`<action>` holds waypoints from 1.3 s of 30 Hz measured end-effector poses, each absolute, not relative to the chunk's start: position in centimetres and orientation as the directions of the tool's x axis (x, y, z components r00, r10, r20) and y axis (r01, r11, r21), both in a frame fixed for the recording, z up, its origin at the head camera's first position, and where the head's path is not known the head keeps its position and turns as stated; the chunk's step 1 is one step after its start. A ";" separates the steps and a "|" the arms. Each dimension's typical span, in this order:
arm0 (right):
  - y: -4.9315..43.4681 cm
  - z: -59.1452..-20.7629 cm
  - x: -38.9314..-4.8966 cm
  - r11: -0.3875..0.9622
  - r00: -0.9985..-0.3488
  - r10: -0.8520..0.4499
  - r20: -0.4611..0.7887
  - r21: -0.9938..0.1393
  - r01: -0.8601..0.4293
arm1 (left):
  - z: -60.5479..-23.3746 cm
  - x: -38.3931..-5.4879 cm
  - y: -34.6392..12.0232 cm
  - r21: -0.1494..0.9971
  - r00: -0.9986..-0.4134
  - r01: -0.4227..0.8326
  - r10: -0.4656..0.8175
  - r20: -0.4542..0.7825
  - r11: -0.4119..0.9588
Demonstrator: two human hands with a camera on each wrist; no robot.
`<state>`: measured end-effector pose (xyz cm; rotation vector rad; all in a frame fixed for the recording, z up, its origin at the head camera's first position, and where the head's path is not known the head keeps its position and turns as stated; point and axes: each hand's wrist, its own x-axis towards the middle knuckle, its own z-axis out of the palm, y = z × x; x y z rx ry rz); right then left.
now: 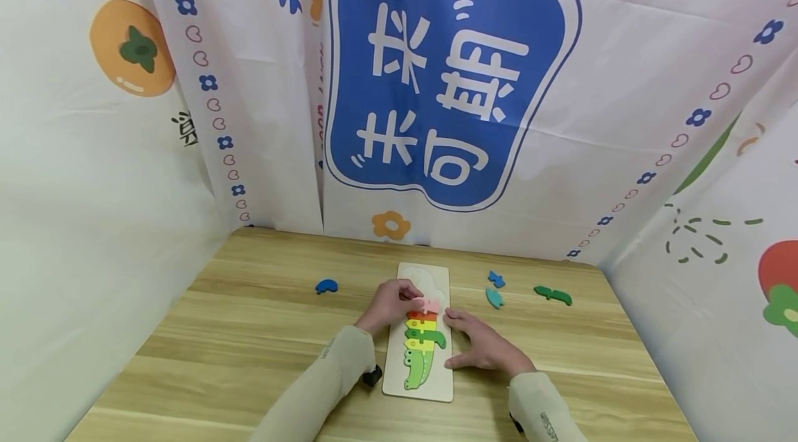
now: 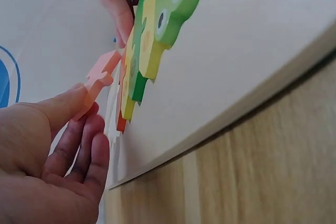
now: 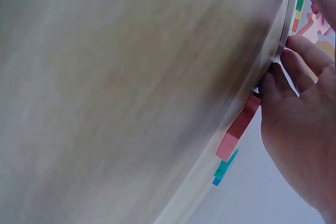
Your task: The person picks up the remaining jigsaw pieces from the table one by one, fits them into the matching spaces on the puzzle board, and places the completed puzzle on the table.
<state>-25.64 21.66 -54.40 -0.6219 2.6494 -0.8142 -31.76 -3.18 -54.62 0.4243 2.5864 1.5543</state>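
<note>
Pinching a pink wooden puzzle piece [image 1: 430,305] between thumb and fingers, my left hand [image 1: 389,303] holds it just above the stacked coloured pieces of the pale wooden crocodile puzzle board [image 1: 421,386], which lies near the front edge of the light wood table [image 1: 249,331] with its long axis running from me toward the back edge. The pink piece is tilted, one edge lifted off the board, right over the red piece [image 1: 421,316] that tops the row of orange, yellow and green crocodile segments [image 1: 419,366]. My right hand [image 1: 483,348] lies flat and relaxed along the board's right edge, fingers straight, gripping nothing, only touching the rim to steady it. The empty slot lies just beyond the pink piece, toward the back edge, so my left hand is the nearer one. A blue piece [image 1: 326,285] lies left of the board; a small blue piece [image 1: 496,279], a teal piece [image 1: 494,298] and a dark green piece [image 1: 553,294] lie toward the right back corner.
</note>
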 end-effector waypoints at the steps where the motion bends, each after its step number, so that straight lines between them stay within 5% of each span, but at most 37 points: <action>1: 21.7 -54.4 -25.6 0.745 -0.861 -0.486 -0.153 -0.588 -0.315 | -54.6 -31.7 -3.1 0.872 -0.956 0.190 0.286 0.060 0.452; 14: 21.7 -54.5 -25.6 0.747 -0.865 -0.476 -0.159 -0.593 -0.302 | -54.8 -31.9 -3.2 0.831 -0.956 0.210 0.285 0.065 0.516; 27: 21.8 -54.2 -25.5 0.747 -0.862 -0.485 -0.151 -0.584 -0.318 | -55.6 -32.1 -3.1 0.674 -0.949 0.293 0.291 0.120 0.678; 39: 21.7 -54.2 -25.6 0.749 -0.865 -0.477 -0.156 -0.587 -0.307 | -55.2 -31.4 -3.6 0.653 -0.931 0.332 0.346 0.113 0.680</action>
